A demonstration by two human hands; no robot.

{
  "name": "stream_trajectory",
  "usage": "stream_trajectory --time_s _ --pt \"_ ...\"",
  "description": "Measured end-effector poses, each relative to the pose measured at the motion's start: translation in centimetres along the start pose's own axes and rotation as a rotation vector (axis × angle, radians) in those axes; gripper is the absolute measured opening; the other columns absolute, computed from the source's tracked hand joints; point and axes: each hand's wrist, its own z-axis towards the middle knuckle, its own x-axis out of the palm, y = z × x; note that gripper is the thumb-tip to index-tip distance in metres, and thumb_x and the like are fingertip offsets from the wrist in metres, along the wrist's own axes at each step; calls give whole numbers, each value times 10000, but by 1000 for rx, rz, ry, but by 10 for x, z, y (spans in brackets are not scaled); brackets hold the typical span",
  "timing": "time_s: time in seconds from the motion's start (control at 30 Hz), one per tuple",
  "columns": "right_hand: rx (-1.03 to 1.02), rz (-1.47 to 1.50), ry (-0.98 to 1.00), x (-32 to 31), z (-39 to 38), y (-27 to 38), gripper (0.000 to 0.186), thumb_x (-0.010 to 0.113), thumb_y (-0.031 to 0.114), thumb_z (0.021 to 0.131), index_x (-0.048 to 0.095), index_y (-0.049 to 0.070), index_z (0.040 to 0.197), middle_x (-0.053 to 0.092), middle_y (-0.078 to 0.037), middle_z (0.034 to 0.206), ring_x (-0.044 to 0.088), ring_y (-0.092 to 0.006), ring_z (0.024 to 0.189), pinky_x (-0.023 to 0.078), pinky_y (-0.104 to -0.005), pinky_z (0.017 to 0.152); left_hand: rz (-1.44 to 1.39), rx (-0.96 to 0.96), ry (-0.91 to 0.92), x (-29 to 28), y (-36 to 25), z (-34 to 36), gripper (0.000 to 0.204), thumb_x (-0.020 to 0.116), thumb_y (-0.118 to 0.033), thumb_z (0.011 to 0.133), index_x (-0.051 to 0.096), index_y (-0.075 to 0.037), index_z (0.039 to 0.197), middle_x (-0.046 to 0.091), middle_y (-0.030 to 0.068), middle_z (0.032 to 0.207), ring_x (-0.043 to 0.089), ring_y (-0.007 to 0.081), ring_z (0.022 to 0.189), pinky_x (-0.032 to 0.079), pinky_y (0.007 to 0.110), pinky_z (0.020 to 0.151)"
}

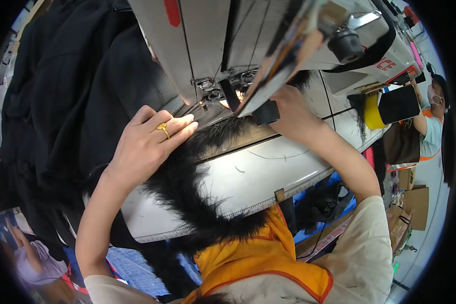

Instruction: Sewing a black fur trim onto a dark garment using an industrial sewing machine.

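My left hand (149,142), with a gold ring, lies palm down on the edge of a black garment (131,71), left of the sewing machine's needle area (207,96). Two fingers stretch toward the presser foot; its thumb is hidden. A strip of black fluffy trim (182,187) runs from under those fingers toward my lap, and part passes right below the needle. On the right side of the needle, my right hand (294,114) reaches in behind a slanted shiny plate (283,71) and a dark block (266,112). Its fingers are hidden there.
The white machine head (187,30) stands over the work. A ruler strip (238,210) edges the white table (238,177). A yellow roll (374,111) sits at the right end. One co-worker (433,116) is at far right, another (35,258) at lower left. Cardboard boxes (415,202) stand right.
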Motion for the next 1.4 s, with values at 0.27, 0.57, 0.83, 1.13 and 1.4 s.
stream_trajectory --time_s 0.27,0.57,0.83,1.13,1.4 --pt "16 -301 75 10 -7 -27 193 593 139 722 673 144 898 630 9 991 592 -210 899 485 -341 785 23 -24 -139 19 7 12 320 604 -77 653 675 -71 965 626 -10 847 558 135 835 428 263 693" --pt "129 -91 -15 14 -4 -25 207 568 72 682 690 107 846 652 -82 851 609 -277 846 464 -403 718 59 20 -162 23 7 12 251 619 -79 679 685 -61 921 568 -1 697 547 150 819 443 284 729" --pt "89 -66 8 30 -10 -38 192 574 104 706 697 138 851 662 -41 816 587 -252 816 455 -378 735 84 3 -173 28 7 10 226 622 -95 709 690 -81 924 622 -6 810 548 139 852 443 294 804" --pt "-36 -454 250 5 12 21 334 538 116 833 594 161 1160 627 -12 1057 598 -188 1003 447 -328 859 -104 -136 -71 21 17 4 266 559 -117 775 644 -110 1027 642 34 984 598 209 996 465 317 889" --pt "-120 -410 369 -30 -8 33 423 554 149 752 584 156 1173 589 -25 1156 626 -150 867 505 -292 747 125 -49 -13 0 -22 11 277 555 -110 755 658 -112 1012 599 18 1035 546 158 1077 343 443 1038"
